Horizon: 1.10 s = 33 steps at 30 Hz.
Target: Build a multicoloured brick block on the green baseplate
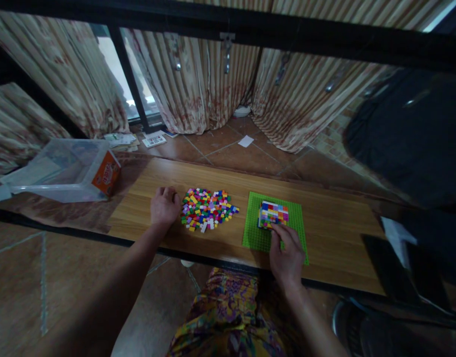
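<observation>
A pile of small coloured bricks (207,208) lies on the wooden table (335,233). To its right a green baseplate (293,223) carries a multicoloured block of stacked bricks (273,213). My left hand (163,206) rests on the table at the pile's left edge, fingers curled with the tips hidden. My right hand (285,253) is on the baseplate's near side, fingers reaching up to touch the block's near edge. I cannot tell whether either hand holds a brick.
A clear plastic bin (56,168) with an orange box (106,173) against it sits at the far left. Dark flat objects (406,270) lie at the table's right end. Curtains hang behind; papers lie on the tiled floor.
</observation>
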{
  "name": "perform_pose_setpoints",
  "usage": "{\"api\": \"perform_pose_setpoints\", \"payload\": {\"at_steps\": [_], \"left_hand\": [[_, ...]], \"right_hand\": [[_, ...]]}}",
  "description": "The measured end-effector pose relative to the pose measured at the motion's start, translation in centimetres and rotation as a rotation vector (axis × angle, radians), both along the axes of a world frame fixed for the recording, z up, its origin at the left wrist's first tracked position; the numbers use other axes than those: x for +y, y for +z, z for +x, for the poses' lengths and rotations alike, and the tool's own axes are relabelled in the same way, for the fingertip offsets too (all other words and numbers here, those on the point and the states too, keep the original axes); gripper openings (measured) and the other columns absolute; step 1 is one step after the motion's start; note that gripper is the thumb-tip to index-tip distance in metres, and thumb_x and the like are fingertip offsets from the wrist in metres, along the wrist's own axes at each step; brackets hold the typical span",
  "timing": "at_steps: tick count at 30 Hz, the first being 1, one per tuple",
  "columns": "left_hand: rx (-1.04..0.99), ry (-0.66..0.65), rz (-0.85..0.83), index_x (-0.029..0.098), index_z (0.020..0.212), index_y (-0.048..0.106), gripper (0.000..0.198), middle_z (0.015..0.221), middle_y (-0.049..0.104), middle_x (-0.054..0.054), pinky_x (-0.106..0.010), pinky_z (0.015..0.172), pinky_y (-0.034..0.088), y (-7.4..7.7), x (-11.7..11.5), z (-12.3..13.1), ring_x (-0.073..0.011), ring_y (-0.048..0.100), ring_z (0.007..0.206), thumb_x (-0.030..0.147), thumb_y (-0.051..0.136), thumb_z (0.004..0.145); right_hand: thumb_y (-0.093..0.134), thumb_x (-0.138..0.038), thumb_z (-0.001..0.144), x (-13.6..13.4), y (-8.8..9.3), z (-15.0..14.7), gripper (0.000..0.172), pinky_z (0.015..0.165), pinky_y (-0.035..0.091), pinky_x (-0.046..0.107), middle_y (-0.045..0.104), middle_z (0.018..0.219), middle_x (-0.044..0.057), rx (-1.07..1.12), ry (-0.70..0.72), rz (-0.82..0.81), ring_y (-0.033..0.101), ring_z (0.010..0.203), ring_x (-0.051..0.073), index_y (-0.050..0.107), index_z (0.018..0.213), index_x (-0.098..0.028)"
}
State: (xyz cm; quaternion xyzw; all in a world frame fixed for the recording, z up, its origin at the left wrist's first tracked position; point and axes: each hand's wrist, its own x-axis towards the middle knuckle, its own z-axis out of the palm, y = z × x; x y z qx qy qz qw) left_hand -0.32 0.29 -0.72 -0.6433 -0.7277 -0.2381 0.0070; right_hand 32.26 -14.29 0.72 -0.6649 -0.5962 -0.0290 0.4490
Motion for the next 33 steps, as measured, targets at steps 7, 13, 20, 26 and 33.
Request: {"api": "perform_pose_setpoints", "payload": {"at_steps": [7,13,20,26,33], "left_hand": [[-0.003,-0.001,-0.011,0.017,0.101,0.067,0.026,0.104,0.064,-0.012,-0.035,0.079,0.047,0.1,-0.2,0.1,-0.0260,0.063,0.092,0.028,0.048,0.087],[-0.022,-0.001,-0.006,0.017,0.101,0.067,0.026,0.104,0.063,-0.012,-0.036,0.080,0.047,0.0,-0.1,0.0,-0.0257,0.063,0.092,0.028,0.048,0.087],[-0.022,-0.009,0.004,0.017,0.098,0.067,0.024,0.103,0.063,-0.012,-0.036,0.081,0.048,-0.1,-0.1,0.0,-0.0253,0.063,0.092,0.026,0.049,0.086],[-0.015,-0.001,-0.001,0.017,0.102,0.067,0.026,0.104,0.063,-0.012,-0.036,0.080,0.048,0.0,-0.1,0.0,-0.0257,0.063,0.092,0.027,0.048,0.086],[0.003,-0.013,-0.010,0.018,0.097,0.067,0.025,0.100,0.063,-0.011,-0.035,0.077,0.047,0.3,-0.1,0.0,-0.0254,0.063,0.089,0.029,0.048,0.086]], "right_hand": [[0.050,-0.023,0.095,-0.2,-0.2,-3.7,0.023,0.086,0.053,0.035,0.070,0.098,0.007,0.038,0.199,-0.071,0.065,0.093,0.018,0.072,0.100,-0.021],[0.048,-0.023,0.094,2.7,-0.5,-6.6,0.024,0.083,0.051,0.034,0.068,0.097,0.008,0.001,0.284,-0.168,0.062,0.092,0.020,0.072,0.098,-0.021],[0.051,-0.023,0.092,4.8,-0.8,-7.9,0.021,0.084,0.046,0.034,0.067,0.094,0.007,-0.094,0.296,-0.244,0.058,0.090,0.021,0.072,0.093,-0.022],[0.051,-0.023,0.092,5.2,-1.1,-8.3,0.019,0.083,0.043,0.033,0.066,0.093,0.006,-0.121,0.267,-0.285,0.056,0.091,0.021,0.070,0.093,-0.022],[0.047,-0.021,0.094,5.6,-0.9,-8.8,0.021,0.079,0.043,0.032,0.065,0.089,0.007,-0.129,0.281,-0.325,0.057,0.087,0.021,0.066,0.086,-0.020]]}}
